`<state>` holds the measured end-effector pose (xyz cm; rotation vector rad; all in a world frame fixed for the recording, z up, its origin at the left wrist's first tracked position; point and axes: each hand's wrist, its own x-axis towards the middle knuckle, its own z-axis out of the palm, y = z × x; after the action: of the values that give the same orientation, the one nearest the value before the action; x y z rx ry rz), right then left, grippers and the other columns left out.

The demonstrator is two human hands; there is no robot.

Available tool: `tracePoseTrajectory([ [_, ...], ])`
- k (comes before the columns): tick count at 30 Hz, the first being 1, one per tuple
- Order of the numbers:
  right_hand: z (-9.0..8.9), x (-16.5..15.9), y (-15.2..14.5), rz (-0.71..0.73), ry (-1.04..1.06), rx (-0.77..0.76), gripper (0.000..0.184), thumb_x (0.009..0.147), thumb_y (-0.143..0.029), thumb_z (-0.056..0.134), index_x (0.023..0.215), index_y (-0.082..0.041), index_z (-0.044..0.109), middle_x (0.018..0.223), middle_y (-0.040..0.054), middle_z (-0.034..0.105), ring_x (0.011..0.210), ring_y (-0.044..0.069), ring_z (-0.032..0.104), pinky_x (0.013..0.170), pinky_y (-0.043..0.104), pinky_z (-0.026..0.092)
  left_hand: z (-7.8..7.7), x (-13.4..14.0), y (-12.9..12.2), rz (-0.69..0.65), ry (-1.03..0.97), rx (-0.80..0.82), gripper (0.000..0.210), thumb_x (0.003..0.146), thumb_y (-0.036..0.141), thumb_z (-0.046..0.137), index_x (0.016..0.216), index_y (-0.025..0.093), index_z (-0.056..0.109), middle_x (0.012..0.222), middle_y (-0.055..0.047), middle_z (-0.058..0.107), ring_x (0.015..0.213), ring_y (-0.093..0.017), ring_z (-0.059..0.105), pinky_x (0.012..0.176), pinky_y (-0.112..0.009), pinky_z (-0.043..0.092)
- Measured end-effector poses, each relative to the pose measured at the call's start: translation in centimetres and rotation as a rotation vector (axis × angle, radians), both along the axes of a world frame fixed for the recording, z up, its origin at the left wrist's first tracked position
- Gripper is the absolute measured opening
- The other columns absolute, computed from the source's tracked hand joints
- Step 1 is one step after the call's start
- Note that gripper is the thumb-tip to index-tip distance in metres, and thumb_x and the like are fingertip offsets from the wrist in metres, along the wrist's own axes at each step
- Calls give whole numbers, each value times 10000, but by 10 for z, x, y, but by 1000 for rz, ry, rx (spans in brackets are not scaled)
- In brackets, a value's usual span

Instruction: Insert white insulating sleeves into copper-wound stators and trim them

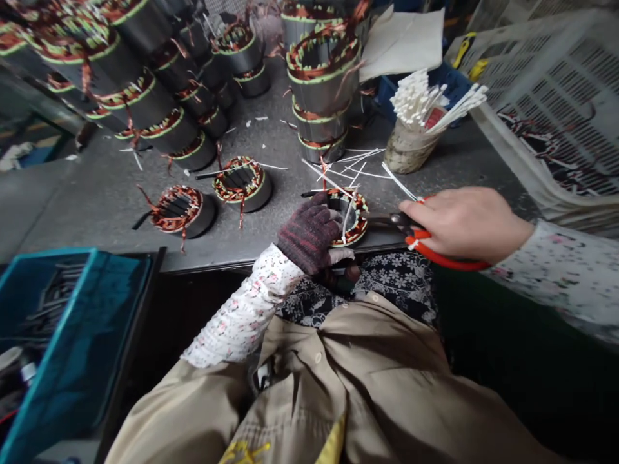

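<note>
My left hand, in a dark maroon knitted glove, grips the near-left side of a motor stator at the table's front edge. Copper windings ring its bore, and a white cable tie crosses it. Closed around red-handled scissors, my bare right hand is just right of the stator. The dark blades point left and reach the stator's right rim; whether they touch it I cannot tell. White strips stick out by the right thumb. Two more stators, one nearer and one farther, sit to the left.
Stacked stators stand behind, with more piled at the back left. A cup holds many white ties; loose ties lie before it. At right is a white slatted crate with wires. A teal bin is lower left.
</note>
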<state>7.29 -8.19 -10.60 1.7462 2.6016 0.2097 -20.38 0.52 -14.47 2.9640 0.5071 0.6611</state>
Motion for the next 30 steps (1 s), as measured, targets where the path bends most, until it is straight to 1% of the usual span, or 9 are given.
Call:
tracePoseTrajectory([
  [4,3,-9,-4,155,30,16,389,781,-349,558,1109,-194,700,808,123,696,772,276,591,675,390,389,-1,-2,-2,-19,25,78,463,906,640,572,1053,213,675,1198,-71,708,1150,-232,648,1238,-503,364],
  [8,4,-23,-4,178,-45,-12,389,784,-325,558,1091,-153,726,750,141,708,716,280,614,628,381,368,1,-2,-2,7,86,54,447,885,622,618,1032,206,692,1192,-69,714,1151,-244,648,1245,-506,349],
  [14,7,-18,0,-156,45,-58,386,851,-383,565,1173,-228,710,818,133,768,701,295,683,562,366,371,7,5,-13,88,136,69,588,841,667,652,1127,158,719,1046,-121,745,1048,-299,677,1185,-522,404],
  [18,-13,8,17,-276,203,-66,562,889,-483,556,1352,-165,596,1026,238,754,893,378,715,699,442,516,10,12,-22,170,169,-18,551,836,691,637,932,163,763,850,-114,739,954,-286,700,1149,-502,436],
  [20,-34,20,25,-231,281,-28,586,909,-489,507,1390,-158,565,1260,289,667,1154,428,650,880,507,525,9,10,-24,257,42,-199,502,759,675,733,823,178,760,793,-106,735,953,-294,711,1159,-516,431],
  [22,-60,28,29,-234,339,41,550,897,-528,481,1363,-264,605,1338,249,628,1245,461,592,942,578,499,8,5,-25,371,-214,-511,480,713,662,782,828,196,763,780,-85,746,942,-293,727,1125,-523,474],
  [25,-92,32,27,-268,403,178,425,844,-518,538,1219,-405,701,1286,190,658,1269,487,562,956,620,466,8,-8,-26,478,-510,-847,569,887,697,562,1102,198,731,892,-71,782,851,-245,757,861,-442,629],
  [27,-103,32,24,-277,425,226,364,849,-486,545,1148,-399,734,1234,189,685,1269,473,568,981,605,462,14,-20,-23,519,-611,-884,646,945,711,421,1200,174,673,972,-90,786,792,-224,764,703,-386,647],
  [30,-106,30,23,-283,424,262,297,887,-458,519,1058,-354,737,1199,186,714,1256,446,586,1011,592,469,34,-40,-7,567,-904,-823,609,810,724,639,1080,180,686,963,-83,782,778,-230,763,698,-389,654],
])
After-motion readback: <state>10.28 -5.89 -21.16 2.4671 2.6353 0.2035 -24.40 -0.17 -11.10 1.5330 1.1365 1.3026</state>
